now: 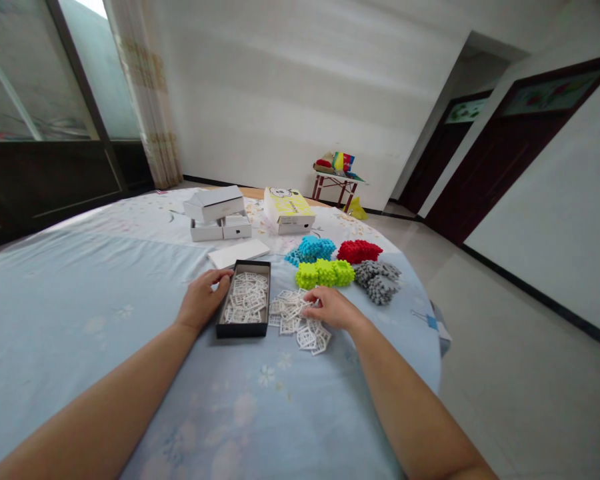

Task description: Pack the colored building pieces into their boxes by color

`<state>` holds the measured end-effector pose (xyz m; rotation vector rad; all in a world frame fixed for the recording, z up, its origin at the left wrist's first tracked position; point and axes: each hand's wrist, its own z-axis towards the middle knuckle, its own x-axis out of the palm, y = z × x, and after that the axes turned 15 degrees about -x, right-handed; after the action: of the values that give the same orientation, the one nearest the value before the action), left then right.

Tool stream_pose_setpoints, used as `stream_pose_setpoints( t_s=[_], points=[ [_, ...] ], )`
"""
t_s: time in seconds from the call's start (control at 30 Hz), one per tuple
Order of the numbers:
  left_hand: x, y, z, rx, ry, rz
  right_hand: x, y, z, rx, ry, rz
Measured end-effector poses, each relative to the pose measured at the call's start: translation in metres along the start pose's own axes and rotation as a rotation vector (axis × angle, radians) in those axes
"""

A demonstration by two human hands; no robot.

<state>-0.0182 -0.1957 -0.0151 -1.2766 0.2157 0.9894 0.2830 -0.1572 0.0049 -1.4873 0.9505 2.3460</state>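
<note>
My left hand rests against the left side of a black open box, fingers curled at its rim. Inside lie many flat white lattice pieces. Right of the box, a loose pile of similar white pieces is spread on the cloth. My right hand is over the right part of this pile, thumb and fingers closed in a pinch at a white piece. Just behind the pile sit lime green knobbly pieces, with blue ones, red ones and grey ones around them.
A white flat lid lies behind the black box. Farther back are stacked white boxes and a yellow and white box. A pale blue flowered cloth covers the round table. A small side table stands by the wall.
</note>
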Motion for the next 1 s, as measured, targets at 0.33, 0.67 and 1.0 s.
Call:
stream_pose_setpoints(
  t_s=[0.33, 0.67, 1.0],
  points=[
    [0.000, 0.003, -0.001, -0.083, -0.081, 0.072, -0.003, -0.001, -0.001, -0.010, -0.076, -0.010],
    [-0.005, 0.006, 0.000, -0.164, -0.086, 0.020, -0.009, 0.018, 0.022, -0.042, -0.260, 0.163],
    [-0.008, 0.009, -0.001, -0.174, -0.046, -0.046, 0.008, 0.067, 0.072, -0.166, -0.277, 0.383]
  ],
)
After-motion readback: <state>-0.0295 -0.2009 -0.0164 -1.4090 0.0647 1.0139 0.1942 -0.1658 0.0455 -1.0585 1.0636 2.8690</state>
